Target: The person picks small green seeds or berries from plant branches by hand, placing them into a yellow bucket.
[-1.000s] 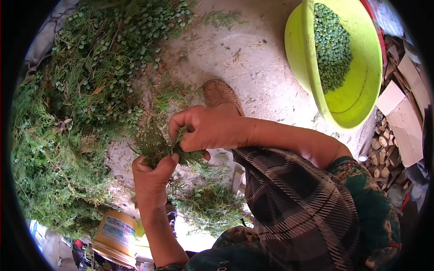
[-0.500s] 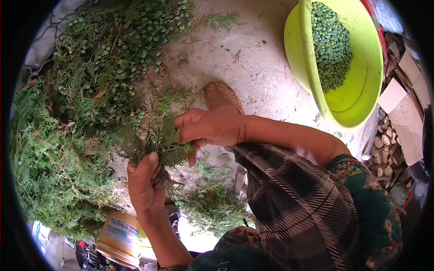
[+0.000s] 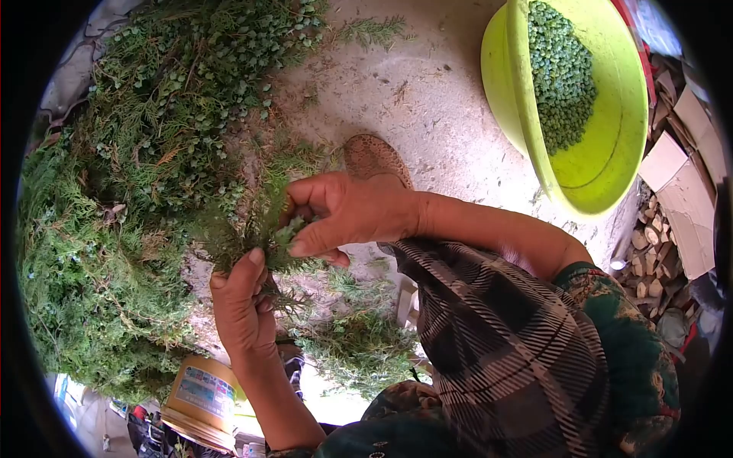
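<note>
My left hand is closed, thumb on top, around the stems of a leafy cypress sprig. The sprig's feathery green tips fan out above and beside the thumb. My right hand is right at the sprig's side, fingers curled, with small pale-green cones between thumb and fingers. Under the hands lies a scatter of cut greenery on the concrete floor. A brown patterned shoe shows just beyond my right wrist.
A big heap of cypress branches covers the left. At upper right a tilted yellow-green tub holds many green cones. A yellow bucket stands at lower left. Chopped firewood and cardboard are at far right.
My right hand has drawn slightly back and turned, its fingers now curled around small green cones. My left hand keeps the sprig, shifted slightly left.
</note>
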The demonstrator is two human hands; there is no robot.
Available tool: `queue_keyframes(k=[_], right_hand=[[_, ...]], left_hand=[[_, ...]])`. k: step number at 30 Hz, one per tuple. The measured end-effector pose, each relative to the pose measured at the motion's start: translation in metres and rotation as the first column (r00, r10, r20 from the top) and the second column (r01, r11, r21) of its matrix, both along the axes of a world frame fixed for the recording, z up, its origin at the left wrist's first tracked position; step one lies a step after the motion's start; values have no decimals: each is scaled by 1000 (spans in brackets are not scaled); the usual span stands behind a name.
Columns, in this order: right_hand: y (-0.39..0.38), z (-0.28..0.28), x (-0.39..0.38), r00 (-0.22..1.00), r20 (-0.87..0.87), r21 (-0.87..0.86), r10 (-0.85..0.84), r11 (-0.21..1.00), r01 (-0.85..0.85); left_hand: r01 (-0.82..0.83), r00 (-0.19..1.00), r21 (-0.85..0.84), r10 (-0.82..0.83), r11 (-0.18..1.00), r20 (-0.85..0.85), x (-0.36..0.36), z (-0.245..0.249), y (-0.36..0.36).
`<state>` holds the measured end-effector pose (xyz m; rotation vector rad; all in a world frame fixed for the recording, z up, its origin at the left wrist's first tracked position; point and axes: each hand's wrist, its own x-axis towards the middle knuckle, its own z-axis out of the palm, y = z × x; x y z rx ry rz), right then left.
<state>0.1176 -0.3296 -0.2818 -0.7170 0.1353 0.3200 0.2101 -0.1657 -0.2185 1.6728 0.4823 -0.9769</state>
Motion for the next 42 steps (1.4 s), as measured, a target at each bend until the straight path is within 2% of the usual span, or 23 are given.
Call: queue_keyframes(k=[4,6,10,13,15,17,18,19,20,21,23,24,25,26,27,28,34,36,37,38,39,40,42], right_hand=[[1,0,0,994,-87,226,-62,971,81],[-1,-3,0,999,-51,51,-4,999,7],[-4,-5,-1,992,-111,-59,52,997,-59],[-10,-11,-5,992,-124,-201,0,979,-25],[-28,-52,-14,963,1,-745,-270,642,181],[-52,-73,-21,880,256,-958,-399,15,286],[-70,-68,-29,852,29,-936,-522,285,206],[-79,-61,-34,807,-141,-710,-573,627,321],[-86,-57,-34,780,-312,-359,-543,827,432],[-87,-57,-31,786,-300,-366,-540,826,429],[-71,-63,-29,766,-452,0,-457,859,513],[-61,-66,-27,773,-450,8,-447,863,505],[-52,-70,-26,770,-499,53,-398,873,486],[-43,-75,-25,763,-545,98,-348,877,470],[-33,-83,-26,782,-548,178,-297,872,456],[-27,-83,-26,784,-547,180,-295,872,454],[-11,-89,-24,798,-586,162,-139,945,283],[-14,-85,-20,803,-577,143,-147,950,276],[-14,-84,-19,798,-584,135,-149,952,276],[-14,-85,-18,798,-583,130,-155,951,279],[-13,-88,-17,798,-579,152,-166,940,306],[-13,-90,-16,799,-575,173,-177,928,331],[-10,-95,-15,796,-568,132,-211,931,341]], left_hand=[[8,999,-32,-9,999,-35,0,-2,-1],[-3,999,-30,2,1000,-43,-1,-3,-2],[-30,994,-95,20,995,-107,-1,-9,5],[17,997,45,-13,999,-72,-11,-10,1],[-29,997,25,31,999,-67,-5,-7,13],[-109,993,14,109,994,-43,5,-8,34],[-112,993,18,113,994,-39,2,-11,39],[-93,991,4,93,996,-100,-1,-12,40],[-78,985,-20,74,997,-157,-4,-16,39],[20,986,-53,-29,998,-166,-11,-25,39],[315,941,72,-301,946,-152,-36,-67,54],[557,822,142,-520,818,-231,-50,-91,66],[675,697,-46,-657,737,-287,-69,-130,103],[872,441,-43,-820,488,-366,-76,-104,81],[890,257,-271,-893,368,-368,-84,-101,78],[956,201,-234,-977,180,70,-103,-120,108],[902,355,-145,-890,407,-286,-70,-97,63],[964,197,-143,-961,226,-192,-67,-89,51],[979,198,42,-980,199,17,-65,-104,56],[918,358,124,-922,376,144,-58,-121,59],[857,367,332,-919,395,146,-40,-124,45],[718,506,358,-801,596,319,-22,-134,32],[531,501,524,-745,666,440,23,-146,3]])
